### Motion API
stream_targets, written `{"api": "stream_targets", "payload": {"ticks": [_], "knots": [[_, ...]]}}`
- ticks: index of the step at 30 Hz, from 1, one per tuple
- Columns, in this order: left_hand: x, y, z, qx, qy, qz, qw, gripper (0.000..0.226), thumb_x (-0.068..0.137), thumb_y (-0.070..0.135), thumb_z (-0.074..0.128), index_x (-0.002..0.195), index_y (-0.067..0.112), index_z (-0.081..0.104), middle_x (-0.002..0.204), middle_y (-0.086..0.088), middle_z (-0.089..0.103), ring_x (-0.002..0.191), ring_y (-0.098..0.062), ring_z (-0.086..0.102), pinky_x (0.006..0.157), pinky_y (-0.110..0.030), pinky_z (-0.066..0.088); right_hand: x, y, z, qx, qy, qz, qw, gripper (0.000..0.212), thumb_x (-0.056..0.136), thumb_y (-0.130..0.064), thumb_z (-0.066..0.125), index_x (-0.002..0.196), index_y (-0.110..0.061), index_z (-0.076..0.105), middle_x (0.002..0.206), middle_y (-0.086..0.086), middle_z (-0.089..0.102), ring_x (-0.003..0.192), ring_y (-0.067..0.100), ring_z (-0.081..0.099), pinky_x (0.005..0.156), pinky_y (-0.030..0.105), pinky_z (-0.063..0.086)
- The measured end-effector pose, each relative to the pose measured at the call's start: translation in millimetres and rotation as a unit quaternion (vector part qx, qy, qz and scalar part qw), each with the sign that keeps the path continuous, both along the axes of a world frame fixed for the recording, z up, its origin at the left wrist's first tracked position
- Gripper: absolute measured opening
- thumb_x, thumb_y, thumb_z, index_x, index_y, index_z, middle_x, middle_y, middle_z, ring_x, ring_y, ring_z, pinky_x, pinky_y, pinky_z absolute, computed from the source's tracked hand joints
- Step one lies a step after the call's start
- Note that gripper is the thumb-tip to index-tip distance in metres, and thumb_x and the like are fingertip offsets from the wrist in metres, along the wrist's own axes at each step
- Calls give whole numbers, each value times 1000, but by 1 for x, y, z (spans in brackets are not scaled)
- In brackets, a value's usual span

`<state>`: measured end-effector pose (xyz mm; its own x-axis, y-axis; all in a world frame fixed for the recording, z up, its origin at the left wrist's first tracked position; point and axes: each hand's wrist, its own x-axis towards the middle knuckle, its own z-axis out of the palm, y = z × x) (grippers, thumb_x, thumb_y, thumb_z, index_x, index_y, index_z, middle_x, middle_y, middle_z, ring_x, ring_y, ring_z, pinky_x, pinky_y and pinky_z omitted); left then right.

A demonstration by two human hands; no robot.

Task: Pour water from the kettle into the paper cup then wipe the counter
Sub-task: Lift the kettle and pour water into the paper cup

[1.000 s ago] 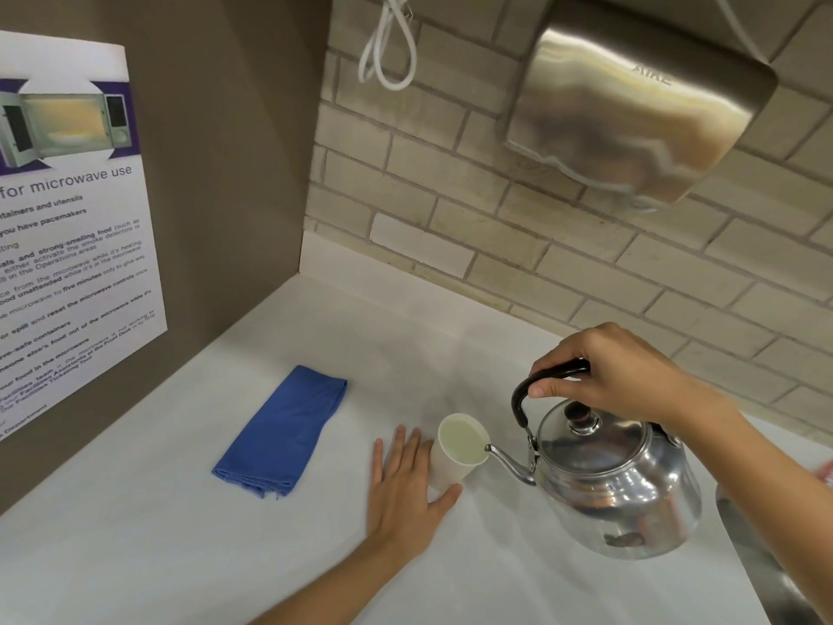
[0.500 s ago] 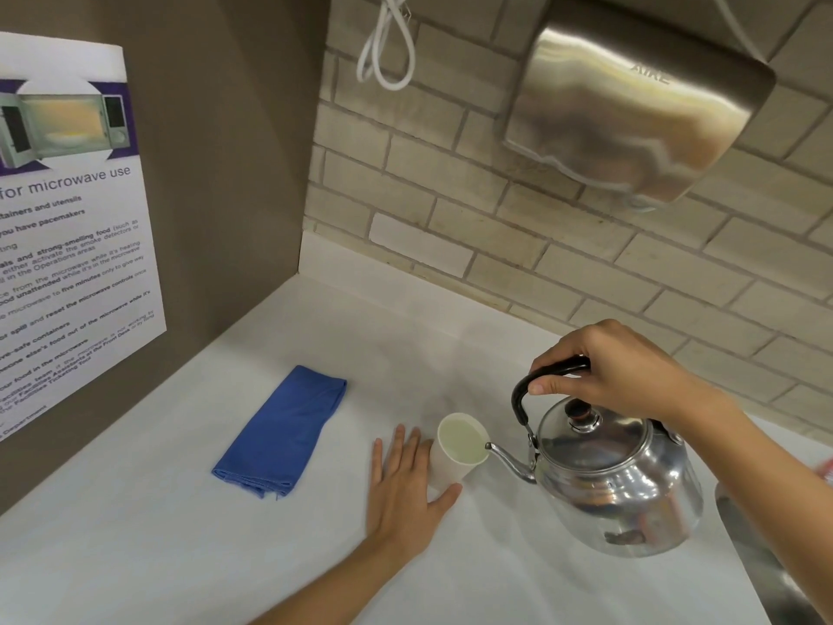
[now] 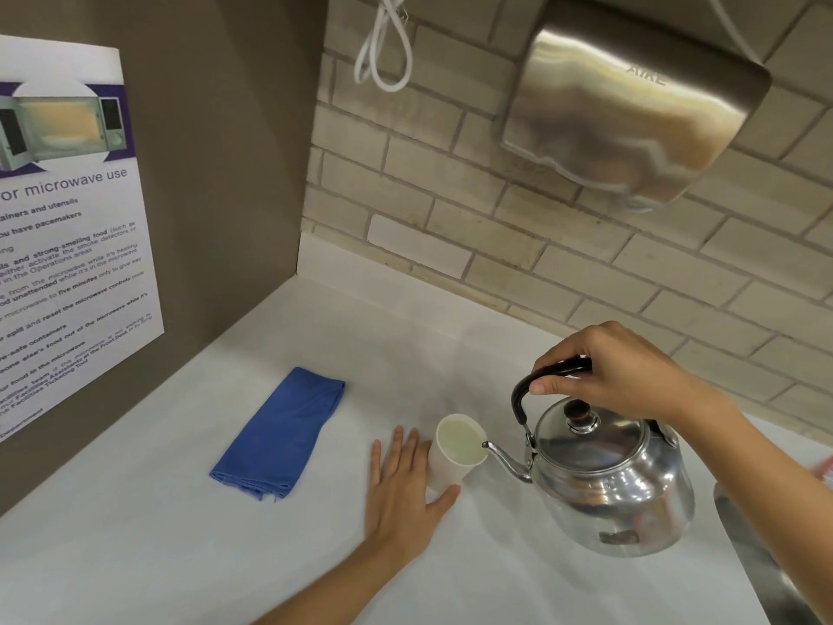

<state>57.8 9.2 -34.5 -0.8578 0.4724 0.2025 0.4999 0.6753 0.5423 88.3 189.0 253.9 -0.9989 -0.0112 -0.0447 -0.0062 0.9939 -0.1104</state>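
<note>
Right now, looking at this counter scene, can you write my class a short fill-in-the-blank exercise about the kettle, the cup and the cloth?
1. The right hand holds the steel kettle by its black ____.
2. The kettle's spout tip sits at the rim of the ____ cup.
3. The folded cloth lying on the white counter is ____ in colour.
4. The left hand lies flat with its thumb against the cup's ____.

Missing words: handle; paper; blue; base
</note>
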Motion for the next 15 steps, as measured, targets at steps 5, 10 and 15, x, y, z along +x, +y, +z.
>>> {"api": "stream_targets", "payload": {"ticks": [5, 10, 15], "knots": [[0, 1, 1, -5, -5, -2, 1000, 83, 88, 72, 25, 151, 18, 20, 163, 3, 17, 149, -12, -10, 119, -43, -14, 4, 37, -10, -48, 26, -73, 996, 33, 71, -68, 66, 81, -38, 76, 77, -19, 73, 85, 4, 66, 80, 37, 54], [-1, 1, 0, -1, -5, -2, 1000, 84, 88, 71, 29, 151, 17, 20, 162, 3, 19, 149, -12, -9, 118, -42, -13, 6, 82, -25, -95, 39, -124, 987, 20, 84, -48, 69, 74, -31, 73, 53, -20, 60, 58, -1, 56, 63, 24, 39], [-1, 2, -3, 1, -3, -1, 1000, 87, 86, 74, 24, 152, 18, 19, 162, 6, 19, 149, -9, -11, 118, -39, -16, -1, 127, -45, -68, 28, -178, 981, 16, 87, -41, 68, 76, -30, 67, 60, 3, 56, 57, 14, 48, 58, 28, 37]]}}
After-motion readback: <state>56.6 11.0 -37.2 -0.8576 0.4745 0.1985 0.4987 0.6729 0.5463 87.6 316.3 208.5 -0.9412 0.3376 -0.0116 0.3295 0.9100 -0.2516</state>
